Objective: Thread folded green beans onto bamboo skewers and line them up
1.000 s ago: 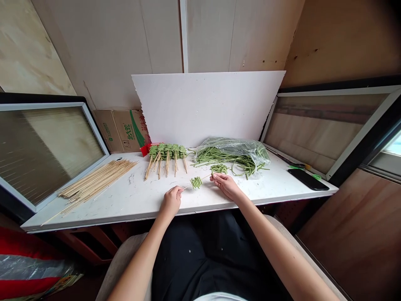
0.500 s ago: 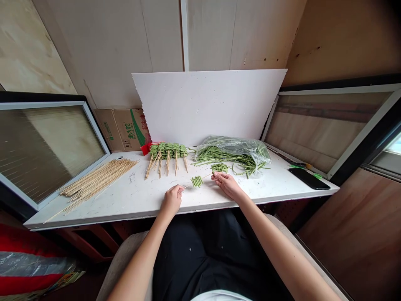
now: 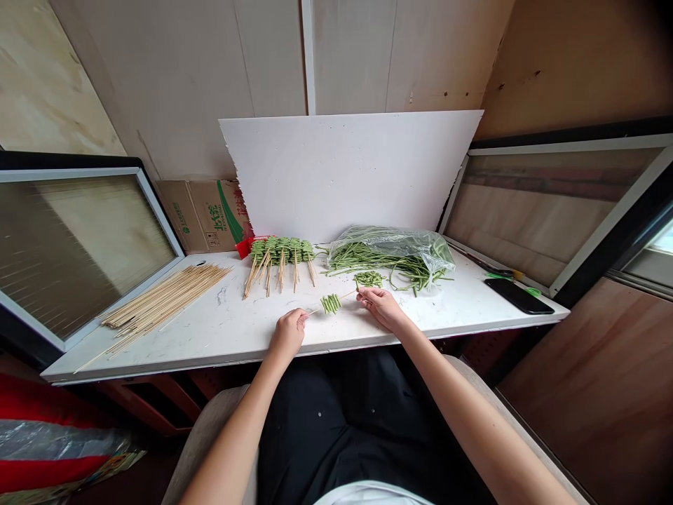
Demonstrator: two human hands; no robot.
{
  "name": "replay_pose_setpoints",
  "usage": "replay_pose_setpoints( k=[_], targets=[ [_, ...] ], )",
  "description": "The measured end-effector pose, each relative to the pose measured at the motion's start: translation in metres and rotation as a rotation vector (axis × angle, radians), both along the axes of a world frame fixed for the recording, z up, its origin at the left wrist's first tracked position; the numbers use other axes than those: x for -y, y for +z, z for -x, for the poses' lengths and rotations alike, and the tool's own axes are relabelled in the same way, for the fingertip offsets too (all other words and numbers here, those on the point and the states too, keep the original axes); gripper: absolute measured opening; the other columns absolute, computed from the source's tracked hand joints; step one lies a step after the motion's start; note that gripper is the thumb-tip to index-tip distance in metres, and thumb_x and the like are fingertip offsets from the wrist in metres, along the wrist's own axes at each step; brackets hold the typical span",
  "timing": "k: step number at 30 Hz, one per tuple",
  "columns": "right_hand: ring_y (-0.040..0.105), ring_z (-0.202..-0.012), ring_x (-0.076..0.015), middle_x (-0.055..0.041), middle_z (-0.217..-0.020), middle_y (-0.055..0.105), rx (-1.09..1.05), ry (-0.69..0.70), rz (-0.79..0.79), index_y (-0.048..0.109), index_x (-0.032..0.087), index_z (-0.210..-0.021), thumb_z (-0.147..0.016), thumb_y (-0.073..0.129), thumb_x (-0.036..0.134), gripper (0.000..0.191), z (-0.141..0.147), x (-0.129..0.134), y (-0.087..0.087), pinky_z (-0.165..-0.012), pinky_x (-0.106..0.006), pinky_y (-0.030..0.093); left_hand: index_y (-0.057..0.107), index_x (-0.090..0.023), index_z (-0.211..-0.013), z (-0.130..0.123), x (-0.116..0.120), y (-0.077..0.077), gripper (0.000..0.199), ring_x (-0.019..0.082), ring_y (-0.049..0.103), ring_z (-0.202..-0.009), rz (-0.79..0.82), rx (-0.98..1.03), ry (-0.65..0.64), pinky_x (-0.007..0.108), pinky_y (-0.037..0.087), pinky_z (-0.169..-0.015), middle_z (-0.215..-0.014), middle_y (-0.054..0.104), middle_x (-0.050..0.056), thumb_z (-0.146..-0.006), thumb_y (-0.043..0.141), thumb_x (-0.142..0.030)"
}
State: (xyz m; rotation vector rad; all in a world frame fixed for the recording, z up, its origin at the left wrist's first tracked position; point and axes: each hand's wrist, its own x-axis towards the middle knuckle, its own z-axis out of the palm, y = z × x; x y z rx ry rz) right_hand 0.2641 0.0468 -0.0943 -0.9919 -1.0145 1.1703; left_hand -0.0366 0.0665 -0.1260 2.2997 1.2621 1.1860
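Observation:
A thin bamboo skewer with several short pieces of long green bean threaded side by side is held just above the table's front part. My left hand pinches the skewer's left end. At its right tip, the closed fingers of my right hand pinch what looks like a small piece of green bean against the point. Just behind those fingers lies a little pile of cut bean pieces. Finished bean skewers are stacked at the back, their bare sticks pointing toward me.
Loose bamboo skewers are spread on the left of the white table. Uncut long beans in a clear plastic bag lie behind my right hand. A black phone rests at the right. A white board and a cardboard box stand behind.
My right hand has shifted very slightly to the right at the skewer's tip. My left hand keeps its pinch, and the view has tilted a little.

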Motion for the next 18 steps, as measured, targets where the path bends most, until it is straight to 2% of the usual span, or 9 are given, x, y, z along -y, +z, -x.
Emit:
replay_pose_setpoints(
  k=[11, 18],
  targets=[
    [0.067, -0.088, -0.0211, -0.0051, -0.084, 0.073, 0.0, 0.005, 0.003, 0.08, 0.021, -0.083, -0.068, 0.091, 0.056, 0.04, -0.0011, -0.0032, -0.0045, -0.079, -0.032, 0.052, 0.071, -0.02, -0.088, 0.0001, 0.0006, -0.001, 0.026, 0.019, 0.07, -0.077, -0.023, 0.001, -0.022, 0.027, 0.051, -0.072, -0.075, 0.07, 0.003, -0.091, 0.05, -0.004],
    [0.064, -0.08, -0.0203, -0.0035, -0.077, 0.072, 0.041, -0.022, -0.033, 0.078, 0.022, -0.075, -0.068, 0.09, 0.056, 0.036, 0.0017, -0.0025, 0.0003, -0.08, -0.034, 0.052, 0.07, -0.02, -0.089, -0.0003, 0.0009, -0.0038, 0.03, 0.019, 0.074, -0.084, -0.046, 0.016, -0.048, 0.026, 0.055, -0.073, -0.085, 0.076, 0.005, -0.088, 0.049, 0.002]
  ],
)
